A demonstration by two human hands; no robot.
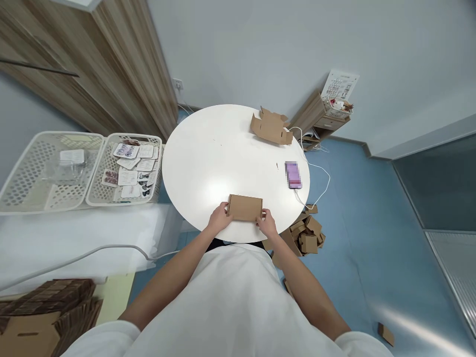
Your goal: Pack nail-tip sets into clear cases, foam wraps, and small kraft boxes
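A closed, flat brown cardboard box (245,208) is at the near edge of the white oval table (201,163). My left hand (220,218) grips its left end, fingers along the side. At the opposite end my right hand (267,222) holds the box, with thumb and fingers curled round the near right corner. An unfolded cardboard box (272,127) lies at the far right of the table, its flaps raised. A phone with a purple screen (293,175) rests near the right edge, plugged into a white cable (329,181).
Left of the table stand two white plastic baskets, one (128,204) filled with small cards and packets, the other (37,163) with a clear container. Small cardboard boxes (308,243) are heaped on the floor at right. Flattened cardboard (33,332) is stacked lower left.
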